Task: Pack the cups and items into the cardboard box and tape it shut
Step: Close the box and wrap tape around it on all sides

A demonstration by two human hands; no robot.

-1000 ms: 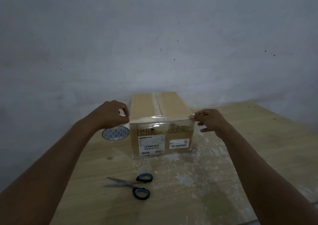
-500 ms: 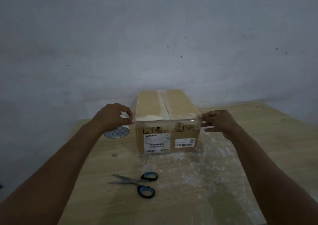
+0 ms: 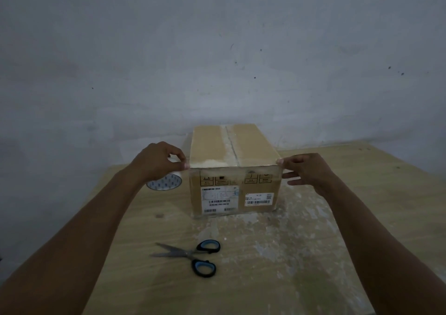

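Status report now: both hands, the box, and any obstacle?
Left hand holds tape roll at box corner; right hand pinches tape end at opposite corner. Cardboard box closed, flaps down. Scissors lie in front, clear of the hands.

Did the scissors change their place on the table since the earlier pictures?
No. The scissors lie at the same spot in front of the box, blades pointing left; only the camera shifted.

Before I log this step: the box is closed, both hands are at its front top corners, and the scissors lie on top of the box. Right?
Not quite. The head view shows the scissors lying on the table in front of the box, not on top. The box is closed, with the left hand and right hand at its front top corners.
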